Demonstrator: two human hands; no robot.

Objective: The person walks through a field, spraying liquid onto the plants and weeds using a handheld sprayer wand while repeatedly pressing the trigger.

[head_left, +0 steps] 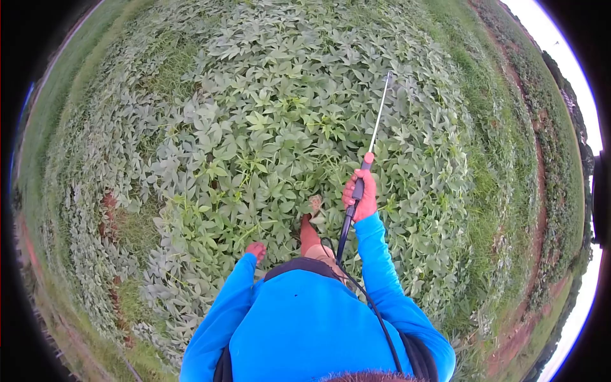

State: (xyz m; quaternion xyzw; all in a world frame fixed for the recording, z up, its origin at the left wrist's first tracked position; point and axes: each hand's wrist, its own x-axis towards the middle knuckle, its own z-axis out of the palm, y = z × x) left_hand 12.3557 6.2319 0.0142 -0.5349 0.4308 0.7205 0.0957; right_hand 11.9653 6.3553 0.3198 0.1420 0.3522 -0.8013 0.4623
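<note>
My right hand (361, 194) is wrapped round the dark handle of a sprayer wand (379, 118). The wand's thin metal tube points forward and to the right over the leaves, and a faint mist shows around its tip. From the handle's lower end a dark hose (363, 290) runs back past my side. Low beside my body hangs my left hand (256, 250), its fingers curled in, with no object showing in it. Green leafy plants (273, 146) lie below and around both hands.
Dense foliage covers the ground ahead and hides much of my legs; one bare foot (316, 202) shows among the leaves. Grass strips (487, 184) border the plants. Reddish soil (541, 165) runs along the right, with more crop rows beyond.
</note>
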